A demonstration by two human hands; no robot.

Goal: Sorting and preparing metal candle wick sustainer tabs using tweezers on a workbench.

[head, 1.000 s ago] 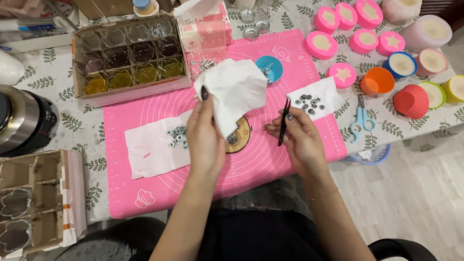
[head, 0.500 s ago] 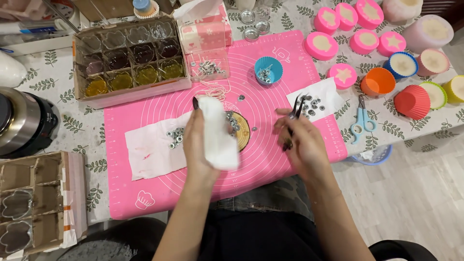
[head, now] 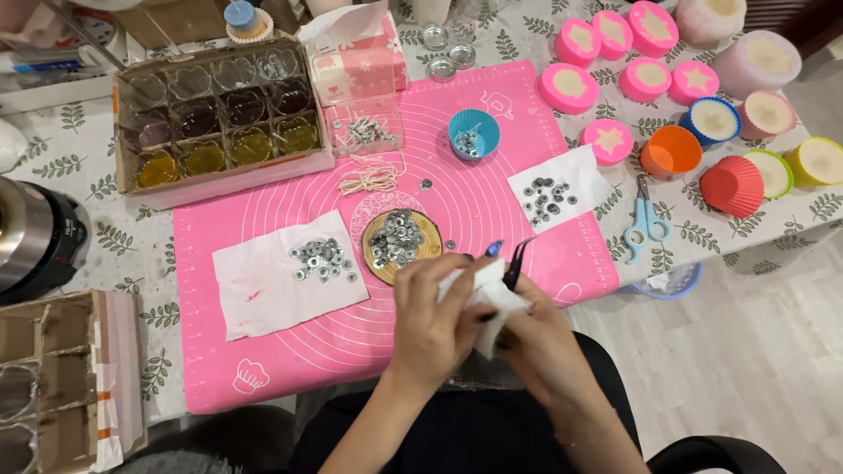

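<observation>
Both hands meet at the near edge of the pink mat [head: 263, 369], just in front of the person's lap. The left hand [head: 430, 320] is closed around a white tissue [head: 492, 303], its fingers wrapped over the top of it. The right hand [head: 536, 338] pinches black tweezers [head: 516, 263] and presses against the tissue from the 3 o'clock side. The tweezers' long axis runs from the hands toward about 1 o'clock, tips pointing away from the body, with the lower part buried in the tissue fold. The hands touch each other through the tissue, so neither is nearer than the other. From the hands, the round wooden disc [head: 399, 246] heaped with small metal washers lies near at about 11 o'clock. A paper sheet [head: 255, 290] with more washers sits at 9 to 10 o'clock. A second sheet [head: 571, 180] lies at 1 o'clock, and blue scissors [head: 645, 228] at 2 o'clock, well apart.
</observation>
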